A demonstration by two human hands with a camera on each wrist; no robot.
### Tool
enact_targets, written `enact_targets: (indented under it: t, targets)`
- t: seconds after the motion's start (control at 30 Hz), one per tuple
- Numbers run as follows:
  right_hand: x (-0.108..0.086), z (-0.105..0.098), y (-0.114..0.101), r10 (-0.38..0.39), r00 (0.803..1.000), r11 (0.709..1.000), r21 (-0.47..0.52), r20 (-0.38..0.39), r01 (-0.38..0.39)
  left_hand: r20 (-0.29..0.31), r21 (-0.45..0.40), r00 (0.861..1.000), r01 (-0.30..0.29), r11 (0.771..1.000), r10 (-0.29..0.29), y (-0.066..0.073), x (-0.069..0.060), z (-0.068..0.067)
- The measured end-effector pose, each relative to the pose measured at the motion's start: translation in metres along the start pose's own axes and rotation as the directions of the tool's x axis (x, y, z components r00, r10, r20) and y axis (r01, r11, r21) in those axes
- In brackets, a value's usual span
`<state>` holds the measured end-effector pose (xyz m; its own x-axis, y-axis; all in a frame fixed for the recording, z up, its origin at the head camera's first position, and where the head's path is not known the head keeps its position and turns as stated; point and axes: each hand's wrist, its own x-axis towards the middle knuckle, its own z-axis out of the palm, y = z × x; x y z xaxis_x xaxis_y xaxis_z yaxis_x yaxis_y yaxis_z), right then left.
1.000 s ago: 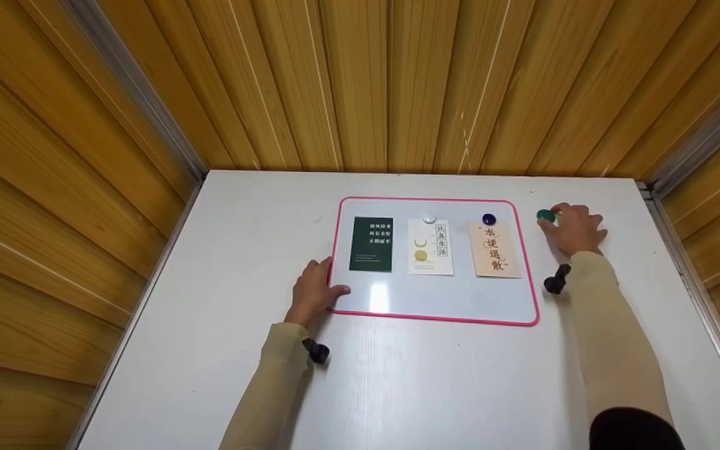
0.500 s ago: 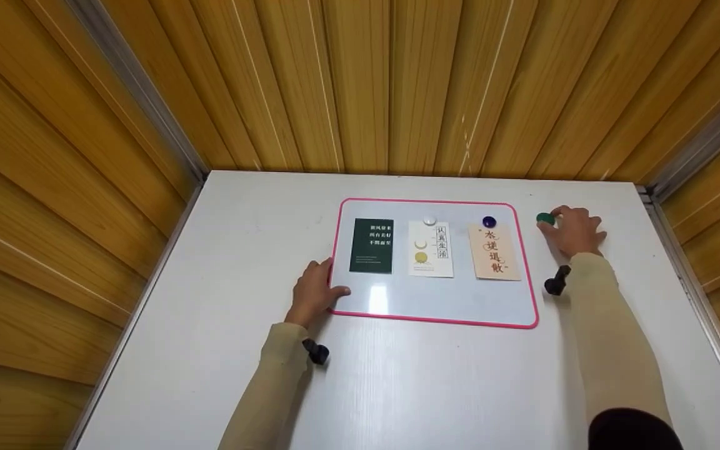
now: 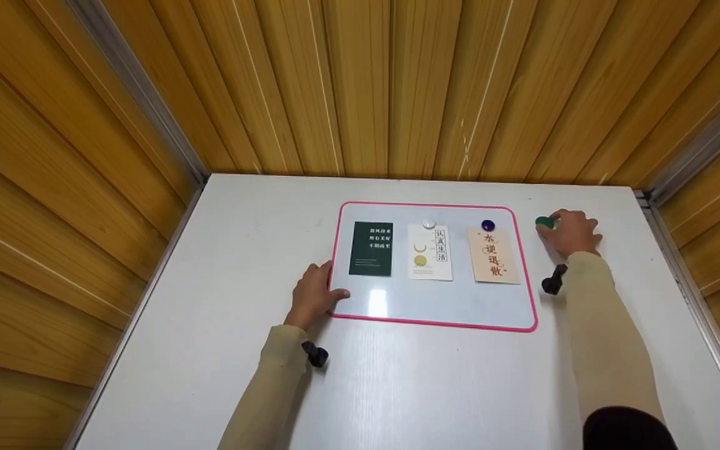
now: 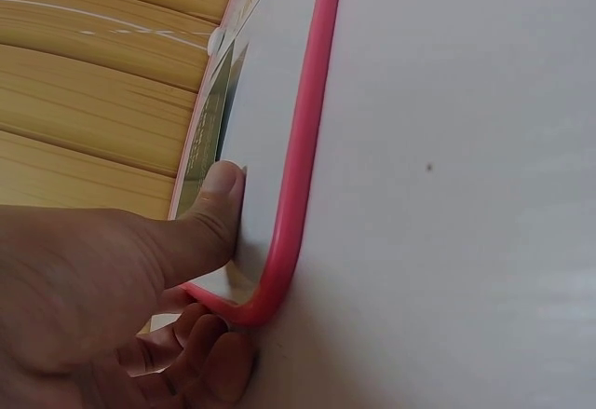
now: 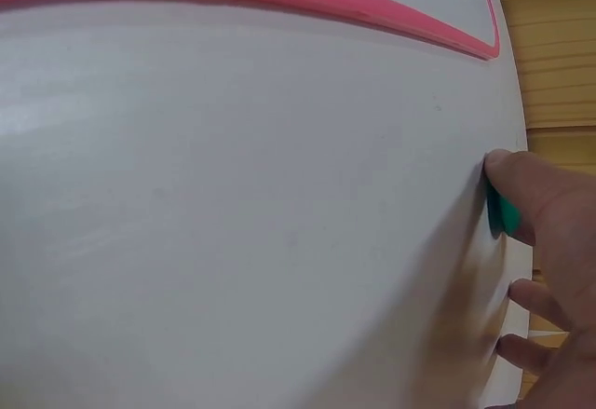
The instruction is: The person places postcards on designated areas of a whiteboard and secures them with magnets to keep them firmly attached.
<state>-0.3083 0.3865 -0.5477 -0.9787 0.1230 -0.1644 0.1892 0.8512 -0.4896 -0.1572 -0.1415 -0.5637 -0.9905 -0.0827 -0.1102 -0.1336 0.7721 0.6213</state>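
Note:
A small whiteboard [image 3: 435, 315] with a pink rim lies on the white table. My left hand [image 3: 313, 292] grips its left edge near the lower corner; in the left wrist view the thumb [image 4: 219, 185] rests on the board's face and the fingers curl at the rim. Beyond the board's right side, my right hand [image 3: 572, 232] pinches a round green magnet [image 3: 544, 222] between thumb and finger, at the tabletop. On the board are a dark green card [image 3: 370, 250], a white card [image 3: 429, 265] topped by a white magnet [image 3: 429, 224], and a peach card [image 3: 493, 256] topped by a dark purple magnet [image 3: 488, 225].
The white table [image 3: 222, 250] meets wood-patterned panels [image 3: 385, 87] at the back, with more panels at left and right. Grey metal strips run along the corners. A dark, blurred round shape [image 3: 629, 428] covers part of the right sleeve at the bottom.
The scene sits slightly lower in the head view, as from a small head tilt. Both hands keep their holds, and the board and cards stay in place.

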Motion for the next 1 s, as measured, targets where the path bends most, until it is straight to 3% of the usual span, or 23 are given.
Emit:
enact_targets:
  t: [0.3, 0.6, 1.0]
  targets:
    - [-0.001, 0.004, 0.000, -0.012, 0.999, 1.000, 0.015, -0.034, 0.013, 0.011, -0.004, 1.000, 0.004, 1.000, -0.004, -0.001, -0.001, 0.001]
    - [0.004, 0.001, -0.001, -0.065, 0.995, 0.997, 0.030, -0.073, 0.067, 0.012, 0.005, 0.999, -0.030, 1.000, 0.030, -0.004, 0.000, 0.000]
    - [0.000, -0.005, -0.031, -0.027, 0.996, 0.995, 0.093, -0.080, 0.035, 0.005, 0.000, 1.000, -0.012, 1.000, 0.012, -0.002, 0.000, 0.000]
